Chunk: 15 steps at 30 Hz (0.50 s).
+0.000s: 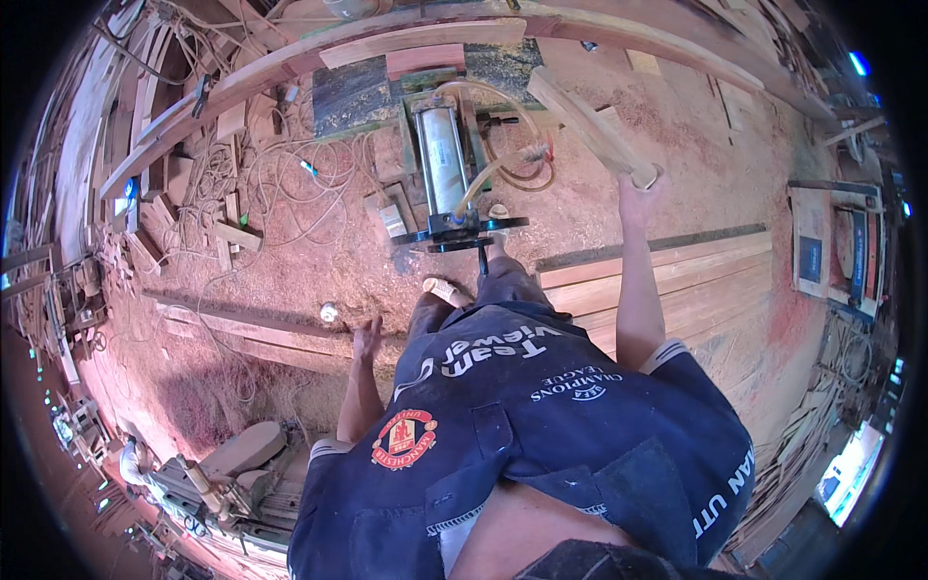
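My right hand (642, 190) is closed around the lower end of a pale wooden board (590, 124), which slants up and leftward from it. Low on the left, my left hand (367, 338) hangs with its fingers loosely out, holding nothing, beside long boards on the floor. Between my hands, in front of my legs, stands a silver pneumatic cylinder (443, 159) with a black wheel-like fitting (461, 233) at its near end. A yellowish air hose (527, 111) loops off its right side.
A long curved wooden beam (290, 66) spans the far side. Stacked planks (667, 275) lie at my right, more boards (261, 333) at my left. Tangled hoses (300, 184) and wood offcuts (232, 235) litter the sawdust-covered floor. A machine (227, 493) stands at lower left.
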{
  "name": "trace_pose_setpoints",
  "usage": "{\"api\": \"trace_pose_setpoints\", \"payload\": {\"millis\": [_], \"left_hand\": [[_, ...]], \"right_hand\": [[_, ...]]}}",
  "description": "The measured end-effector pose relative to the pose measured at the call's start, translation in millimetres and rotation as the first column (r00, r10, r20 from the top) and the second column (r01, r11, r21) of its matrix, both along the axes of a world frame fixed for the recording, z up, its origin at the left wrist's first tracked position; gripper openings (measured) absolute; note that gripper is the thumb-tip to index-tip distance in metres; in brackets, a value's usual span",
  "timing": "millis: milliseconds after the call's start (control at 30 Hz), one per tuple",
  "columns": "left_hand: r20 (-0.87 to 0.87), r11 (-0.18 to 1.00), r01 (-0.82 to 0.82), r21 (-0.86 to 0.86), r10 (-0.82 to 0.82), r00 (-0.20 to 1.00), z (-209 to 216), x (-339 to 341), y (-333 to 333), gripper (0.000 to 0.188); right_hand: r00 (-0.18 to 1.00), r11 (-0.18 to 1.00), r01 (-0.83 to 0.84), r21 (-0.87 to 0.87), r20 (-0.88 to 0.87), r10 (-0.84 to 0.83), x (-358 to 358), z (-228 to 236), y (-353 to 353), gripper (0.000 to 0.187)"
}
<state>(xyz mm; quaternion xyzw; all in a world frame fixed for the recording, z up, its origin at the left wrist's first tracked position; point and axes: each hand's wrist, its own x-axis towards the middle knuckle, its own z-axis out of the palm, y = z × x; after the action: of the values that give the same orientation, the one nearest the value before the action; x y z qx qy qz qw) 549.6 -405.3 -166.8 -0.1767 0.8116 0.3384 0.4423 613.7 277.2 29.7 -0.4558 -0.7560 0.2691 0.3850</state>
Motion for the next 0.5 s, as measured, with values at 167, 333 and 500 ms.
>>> {"api": "trace_pose_setpoints", "payload": {"millis": [167,333,500], "left_hand": [[0.060,0.945,-0.324,0.046,0.321,0.945,-4,63,-47,0.058],[0.018,0.981,-0.178,0.074,0.177,0.984,7,80,-46,0.058],[-0.076,0.959,-0.228,0.170,0.244,0.967,16,59,-29,0.057]], "right_hand": [[0.895,0.990,-0.053,-0.133,-0.447,-0.012,-6,15,-30,0.069],[0.995,1.000,-0.008,0.025,-0.098,0.010,-20,29,-55,0.065],[0.981,0.999,-0.030,0.011,-0.190,0.032,-25,34,-61,0.065]]}}
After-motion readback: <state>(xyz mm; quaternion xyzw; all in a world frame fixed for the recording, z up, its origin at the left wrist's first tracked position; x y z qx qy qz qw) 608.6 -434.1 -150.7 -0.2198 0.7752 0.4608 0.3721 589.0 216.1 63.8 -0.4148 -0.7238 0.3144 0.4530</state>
